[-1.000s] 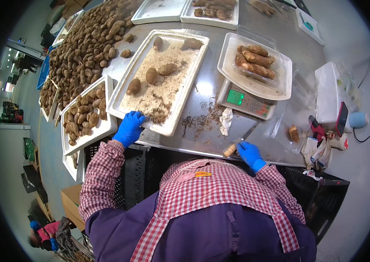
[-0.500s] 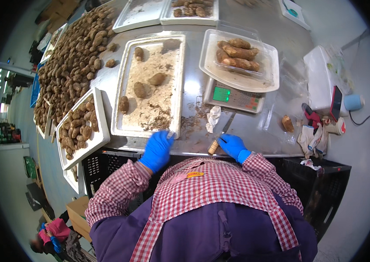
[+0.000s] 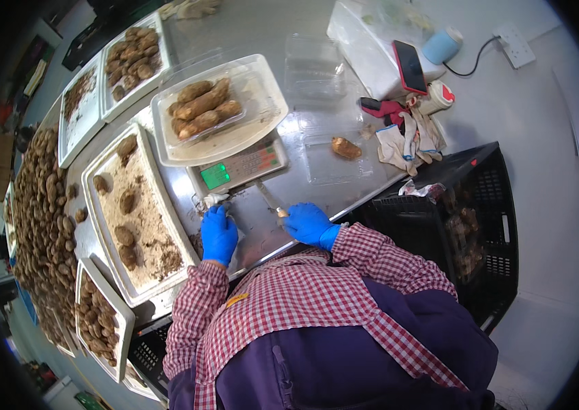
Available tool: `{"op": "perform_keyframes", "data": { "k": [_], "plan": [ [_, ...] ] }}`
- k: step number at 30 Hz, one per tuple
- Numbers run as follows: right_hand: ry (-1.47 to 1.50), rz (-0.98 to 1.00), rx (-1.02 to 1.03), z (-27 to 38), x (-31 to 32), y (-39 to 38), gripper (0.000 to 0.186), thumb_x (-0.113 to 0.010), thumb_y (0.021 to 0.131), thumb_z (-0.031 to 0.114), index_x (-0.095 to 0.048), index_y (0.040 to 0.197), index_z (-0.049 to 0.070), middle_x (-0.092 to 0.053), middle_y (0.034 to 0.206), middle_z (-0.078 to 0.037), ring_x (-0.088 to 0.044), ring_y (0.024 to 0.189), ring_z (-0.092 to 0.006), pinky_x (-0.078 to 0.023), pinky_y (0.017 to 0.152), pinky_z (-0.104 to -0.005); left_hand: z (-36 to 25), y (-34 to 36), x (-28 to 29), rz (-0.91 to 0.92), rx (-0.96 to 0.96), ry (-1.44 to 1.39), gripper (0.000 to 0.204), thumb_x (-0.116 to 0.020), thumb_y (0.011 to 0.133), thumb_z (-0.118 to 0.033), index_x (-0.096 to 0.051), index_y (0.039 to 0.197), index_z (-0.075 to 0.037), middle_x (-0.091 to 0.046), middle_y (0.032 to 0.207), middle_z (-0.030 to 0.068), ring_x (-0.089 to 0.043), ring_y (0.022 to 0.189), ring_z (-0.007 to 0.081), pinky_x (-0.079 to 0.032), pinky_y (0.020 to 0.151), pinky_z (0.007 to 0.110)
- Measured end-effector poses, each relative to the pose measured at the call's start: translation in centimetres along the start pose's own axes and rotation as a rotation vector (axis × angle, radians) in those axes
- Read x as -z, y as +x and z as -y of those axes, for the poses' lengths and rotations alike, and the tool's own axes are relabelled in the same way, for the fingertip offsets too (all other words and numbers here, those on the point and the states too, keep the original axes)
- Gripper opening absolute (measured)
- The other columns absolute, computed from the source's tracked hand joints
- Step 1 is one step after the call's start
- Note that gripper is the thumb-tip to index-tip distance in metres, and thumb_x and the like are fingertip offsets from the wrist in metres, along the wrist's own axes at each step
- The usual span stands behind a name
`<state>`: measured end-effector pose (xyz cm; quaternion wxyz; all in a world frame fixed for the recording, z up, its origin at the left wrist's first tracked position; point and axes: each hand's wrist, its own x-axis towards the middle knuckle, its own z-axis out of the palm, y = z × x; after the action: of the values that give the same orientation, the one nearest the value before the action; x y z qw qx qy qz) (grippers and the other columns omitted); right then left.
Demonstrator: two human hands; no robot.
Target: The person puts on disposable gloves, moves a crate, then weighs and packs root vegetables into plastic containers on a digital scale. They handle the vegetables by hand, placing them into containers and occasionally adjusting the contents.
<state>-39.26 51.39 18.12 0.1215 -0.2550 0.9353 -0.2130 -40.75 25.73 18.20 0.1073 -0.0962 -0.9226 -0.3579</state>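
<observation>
My left hand, in a blue glove, has curled fingers at a crumpled white paper; what they grip is hidden. My right hand, also gloved, grips the wooden handle of a knife. Beside them, a scale with a green display bears a white tray and a clear container of several brown tubers. A foam tray at left holds soil and tubers. Right of the scale, one short tuber lies in clear plastic.
A tuber heap and filled trays line the left; two trays sit behind. At right are a white box, a phone, a blue cup, cloth gloves and black crates below the table edge.
The view has swung to the right. My left hand has left the foam tray's front rim and now reaches the paper by the scale. My right hand stays on the knife.
</observation>
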Motion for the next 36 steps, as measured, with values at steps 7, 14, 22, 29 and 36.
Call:
{"op": "perform_keyframes", "data": {
  "k": [7, 14, 22, 29, 36],
  "plan": [
    [-0.115, -0.223, 0.048, -2.9, 4.6, -6.5, 0.019, -0.058, 0.083, 0.026, -0.062, 0.075, 0.009, -0.055, 0.071, -0.012, -0.055, 0.067, -0.0325, -0.042, 0.06, -0.0456, -5.6, -3.2, -2.0, 0.656, -0.087, -0.611, 0.035, -0.056, 0.079, 0.002, -0.06, 0.113, -0.006, -0.059, 0.109, 0.0168, -0.057, 0.101, 0.0346, -0.046, 0.09, 0.039],
    [-0.213, -0.161, 0.01, -6.8, 5.3, -5.6, 0.016, -0.057, 0.082, 0.023, -0.063, 0.079, 0.009, -0.055, 0.081, -0.012, -0.053, 0.08, -0.0311, -0.042, 0.07, -0.0434, -6.5, -1.2, -10.1, 0.638, -0.528, -0.599, 0.036, -0.053, 0.083, 0.001, -0.057, 0.119, -0.005, -0.056, 0.12, 0.0162, -0.053, 0.113, 0.0316, -0.042, 0.097, 0.037],
    [-0.063, -0.304, -0.024, -6.0, 3.9, -2.0, 0.017, -0.06, 0.079, 0.016, -0.067, 0.093, 0.008, -0.058, 0.097, -0.013, -0.054, 0.09, -0.0332, -0.044, 0.077, -0.0425, -1.8, -1.1, -3.1, 0.094, 0.202, -0.468, 0.023, -0.053, 0.087, -0.002, -0.061, 0.107, -0.004, -0.06, 0.11, 0.0135, -0.056, 0.104, 0.0272, -0.044, 0.092, 0.035],
    [0.566, -0.152, -0.157, -2.6, 3.7, -5.8, 0.021, -0.057, 0.086, 0.017, -0.066, 0.1, 0.005, -0.062, 0.093, -0.015, -0.059, 0.086, -0.0322, -0.047, 0.078, -0.0407, -2.7, -4.1, -2.2, 0.671, 0.315, -0.872, 0.03, -0.051, 0.091, -0.008, -0.058, 0.12, -0.002, -0.059, 0.12, 0.0133, -0.055, 0.112, 0.0217, -0.04, 0.1, 0.033],
    [0.693, 0.552, -0.3, -3.3, 1.5, -1.8, 0.033, -0.051, 0.091, 0.032, -0.067, 0.095, 0.004, -0.067, 0.089, -0.015, -0.064, 0.084, -0.0287, -0.049, 0.075, -0.0367, -2.6, -4.6, -0.1, 0.309, 0.361, -0.834, 0.031, -0.048, 0.085, 0.008, -0.061, 0.111, 0.0, -0.063, 0.113, 0.0116, -0.059, 0.104, 0.0192, -0.044, 0.095, 0.031]
  ]
}}
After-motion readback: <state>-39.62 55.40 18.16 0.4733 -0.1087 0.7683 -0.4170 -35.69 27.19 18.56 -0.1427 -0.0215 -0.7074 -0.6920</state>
